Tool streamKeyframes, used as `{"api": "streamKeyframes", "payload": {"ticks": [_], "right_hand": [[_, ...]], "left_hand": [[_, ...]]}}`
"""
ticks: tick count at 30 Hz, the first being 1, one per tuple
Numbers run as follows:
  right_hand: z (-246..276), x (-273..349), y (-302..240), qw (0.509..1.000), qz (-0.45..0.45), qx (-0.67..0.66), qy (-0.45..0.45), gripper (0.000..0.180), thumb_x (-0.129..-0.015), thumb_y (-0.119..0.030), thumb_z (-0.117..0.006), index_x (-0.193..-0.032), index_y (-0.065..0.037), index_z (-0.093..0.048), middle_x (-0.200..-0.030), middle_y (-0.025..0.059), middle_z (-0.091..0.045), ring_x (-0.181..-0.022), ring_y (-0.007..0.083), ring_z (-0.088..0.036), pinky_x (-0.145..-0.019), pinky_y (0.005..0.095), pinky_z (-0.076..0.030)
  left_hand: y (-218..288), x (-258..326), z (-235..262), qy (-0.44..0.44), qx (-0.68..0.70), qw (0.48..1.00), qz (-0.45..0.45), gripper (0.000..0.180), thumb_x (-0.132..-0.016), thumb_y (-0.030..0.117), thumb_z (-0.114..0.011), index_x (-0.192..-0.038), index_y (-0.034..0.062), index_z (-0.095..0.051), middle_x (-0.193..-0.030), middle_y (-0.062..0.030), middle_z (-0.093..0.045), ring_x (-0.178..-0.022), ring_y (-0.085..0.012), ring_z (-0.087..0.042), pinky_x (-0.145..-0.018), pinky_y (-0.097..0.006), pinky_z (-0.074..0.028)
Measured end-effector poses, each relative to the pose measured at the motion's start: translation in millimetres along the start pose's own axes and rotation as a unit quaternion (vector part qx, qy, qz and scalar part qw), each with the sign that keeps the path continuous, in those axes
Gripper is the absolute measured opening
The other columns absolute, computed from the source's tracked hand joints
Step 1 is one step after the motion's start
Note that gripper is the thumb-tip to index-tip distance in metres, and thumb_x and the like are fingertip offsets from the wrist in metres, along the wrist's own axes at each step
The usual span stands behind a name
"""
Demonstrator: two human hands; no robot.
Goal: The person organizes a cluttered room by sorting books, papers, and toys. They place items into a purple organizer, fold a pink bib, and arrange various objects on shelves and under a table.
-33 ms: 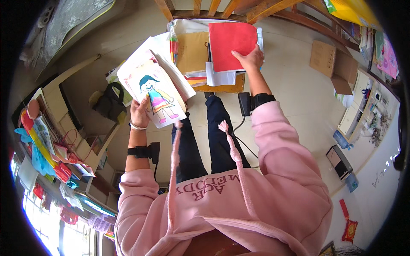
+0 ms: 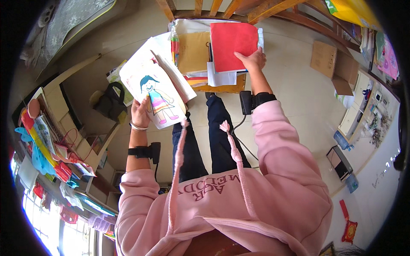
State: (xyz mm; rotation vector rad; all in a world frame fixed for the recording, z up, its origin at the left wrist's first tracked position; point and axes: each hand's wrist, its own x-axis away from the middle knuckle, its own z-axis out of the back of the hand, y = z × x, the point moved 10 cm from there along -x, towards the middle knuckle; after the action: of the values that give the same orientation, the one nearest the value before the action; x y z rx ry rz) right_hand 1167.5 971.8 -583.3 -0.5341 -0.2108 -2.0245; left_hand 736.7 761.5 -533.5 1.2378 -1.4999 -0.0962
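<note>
My left hand [image 2: 140, 113] grips the lower left side of a child's drawing [image 2: 159, 97] of a smiling figure in a colourful dress, with the thumb on top. Behind the drawing fan out several white sheets [image 2: 134, 68]. At the far middle, my right hand [image 2: 255, 60] is closed on the right edge of a red sheet [image 2: 232, 42], thumb on its face and fingers hidden. That sheet lies over a pile of papers. Beside it on the left is a brown envelope [image 2: 193, 52], and a white sheet [image 2: 222, 77] sticks out below.
Wooden rails [image 2: 239, 17] run along the far side. An open cardboard box [image 2: 335, 64] stands on the floor at right. A dark bag [image 2: 109, 102] lies to the left, near shelves crowded with paper crafts [image 2: 49, 147]. A black cable [image 2: 245, 143] hangs from my right wrist strap.
My right hand and the red sheet have shifted slightly to the right. The drawing and the papers behind it have moved a little against each other in my left hand.
</note>
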Motion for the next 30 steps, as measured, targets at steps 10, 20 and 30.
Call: {"api": "streamKeyframes", "payload": {"ticks": [10,20,30], "right_hand": [[-24,-25,48,0.87,0.051,-0.464,-0.16,0.041,-0.069,-0.019,-0.076,-0.1,-0.001,-0.058,-0.093,0.0065,-0.063,-0.082,0.0173,-0.06,-0.075,0.0307,-0.048],[8,10,75,0.649,0.056,-0.728,-0.214,0.034,-0.085,-0.005,-0.056,-0.117,-0.005,-0.048,-0.119,0.005,-0.054,-0.111,0.0171,-0.048,-0.097,0.0335,-0.035],[35,31,16,0.776,0.123,-0.595,-0.169,0.022,-0.082,-0.003,-0.06,-0.105,-0.003,-0.061,-0.104,0.0065,-0.062,-0.095,0.018,-0.059,-0.085,0.0298,-0.045]], "left_hand": [[-18,8,7,-0.013,0.064,0.997,0.032,0.035,-0.088,0.015,-0.054,-0.118,-0.0003,-0.046,-0.112,-0.0079,-0.058,-0.1,-0.0182,-0.056,-0.086,-0.031,-0.045],[-15,6,31,0.007,0.097,0.995,0.036,0.037,-0.088,0.014,-0.055,-0.12,0.0002,-0.046,-0.112,-0.0083,-0.058,-0.098,-0.0186,-0.058,-0.085,-0.031,-0.046],[-9,7,33,0.009,0.088,0.996,0.025,0.038,-0.087,0.012,-0.054,-0.123,0.0015,-0.044,-0.115,-0.0081,-0.056,-0.102,-0.0203,-0.057,-0.087,-0.033,-0.046]]}}
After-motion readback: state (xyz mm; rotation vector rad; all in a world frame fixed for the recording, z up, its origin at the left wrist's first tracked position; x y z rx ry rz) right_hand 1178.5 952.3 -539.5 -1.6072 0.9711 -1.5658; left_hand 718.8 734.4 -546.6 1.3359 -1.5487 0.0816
